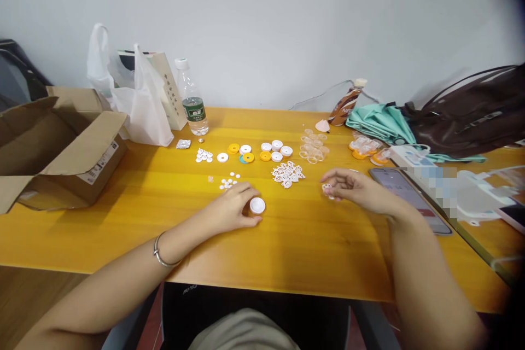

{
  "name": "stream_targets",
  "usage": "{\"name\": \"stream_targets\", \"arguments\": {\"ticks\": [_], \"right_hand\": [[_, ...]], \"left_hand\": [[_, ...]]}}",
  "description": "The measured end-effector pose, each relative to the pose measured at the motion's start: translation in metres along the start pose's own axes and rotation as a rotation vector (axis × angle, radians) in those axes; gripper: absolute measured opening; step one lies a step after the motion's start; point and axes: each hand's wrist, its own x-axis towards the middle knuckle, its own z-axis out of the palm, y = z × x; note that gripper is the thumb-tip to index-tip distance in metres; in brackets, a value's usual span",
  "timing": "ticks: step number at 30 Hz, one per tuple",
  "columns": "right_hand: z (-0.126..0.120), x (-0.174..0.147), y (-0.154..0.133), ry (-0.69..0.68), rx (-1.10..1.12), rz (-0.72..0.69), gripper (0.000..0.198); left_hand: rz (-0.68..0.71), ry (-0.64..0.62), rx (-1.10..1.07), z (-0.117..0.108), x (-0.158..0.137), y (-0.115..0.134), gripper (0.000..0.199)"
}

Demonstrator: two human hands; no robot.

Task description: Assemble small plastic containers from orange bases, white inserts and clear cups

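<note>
My left hand [235, 208] rests on the table with thumb and fingers curled round a small white round cup [257, 206], its opening facing up. To the right, my right hand [353, 190] pinches a small white openwork piece [327, 189] between thumb and fingers. Between the hands, a little farther back, lies a heap of white petal-shaped openwork pieces [287, 174]. Small white discs [228, 181] are scattered just beyond my left hand. White and yellow round caps [276, 147] stand behind the heap, and clear plastic rings [314, 147] lie to their right.
An open cardboard box [74, 147] stands at the left, near a white plastic bag [141, 104] and a water bottle [194, 101]. On the right are a phone [410, 197], a teal cloth [381, 124], a brown bag [471, 112] and a brown-labelled bottle [345, 105]. A wall closes off the back.
</note>
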Motion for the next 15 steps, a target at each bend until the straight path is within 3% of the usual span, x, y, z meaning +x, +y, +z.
{"name": "stream_targets", "arguments": {"ticks": [4, 10, 15], "right_hand": [[0.038, 0.015, -0.018, 0.046, 0.224, -0.127, 0.027], [0.104, 0.034, -0.048, 0.036, 0.513, -0.143, 0.029], [0.109, 0.044, -0.052, 0.034, 0.509, -0.198, 0.03]], "left_hand": [[0.008, 0.111, -0.02, -0.004, -0.002, 0.005, 0.048], [0.045, 0.303, -0.352, 0.007, 0.0, 0.009, 0.028], [-0.055, 0.483, -0.413, 0.01, 0.003, 0.005, 0.011]]}}
